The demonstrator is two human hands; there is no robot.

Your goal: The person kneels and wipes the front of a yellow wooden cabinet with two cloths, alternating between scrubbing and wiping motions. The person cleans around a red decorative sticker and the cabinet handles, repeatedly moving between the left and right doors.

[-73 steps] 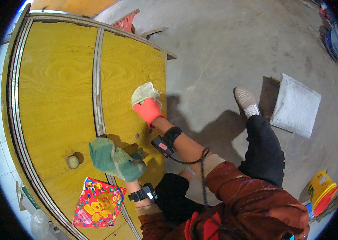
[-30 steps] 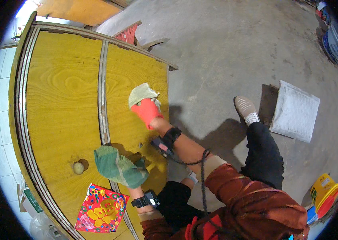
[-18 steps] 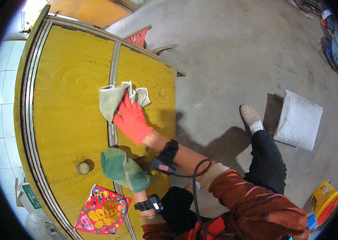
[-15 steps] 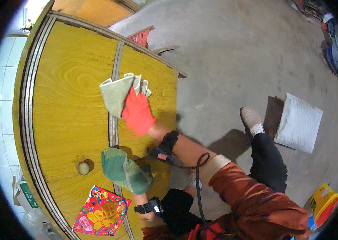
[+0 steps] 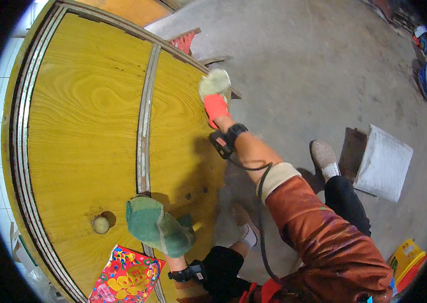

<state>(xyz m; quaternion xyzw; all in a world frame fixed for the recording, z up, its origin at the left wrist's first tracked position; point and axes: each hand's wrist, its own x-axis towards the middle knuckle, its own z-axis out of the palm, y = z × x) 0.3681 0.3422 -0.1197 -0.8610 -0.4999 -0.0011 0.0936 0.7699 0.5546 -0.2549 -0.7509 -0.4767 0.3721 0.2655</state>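
Observation:
My right hand [image 5: 216, 107], in a red glove, presses a pale grey-green cloth [image 5: 214, 84] onto the far right corner of a yellow wood-grain tabletop [image 5: 87, 136]. The cloth bunches over the fingertips and hides them. My left hand rests on the near part of the top, covered up to the wrist by green, mitt-like fabric [image 5: 148, 222] with a paler band. A thumb-like bump shows on its right side; the fingers are hidden. Left of it sits a small pale ball-like object [image 5: 101, 224]. A red printed packet [image 5: 127, 278] lies at the near edge.
Pale metal strips [image 5: 144, 146] run along and across the tabletop. On the concrete floor to the right are a white slab-like block [image 5: 385, 164] and a yellow container [image 5: 406, 257]. A red slatted item [image 5: 183, 41] stands beyond the table. A black cable [image 5: 260, 212] hangs from my right wrist.
My right hand has carried the pale cloth from the middle strip to the far right corner, the arm stretching out. The left hand stays in nearly the same place on the table.

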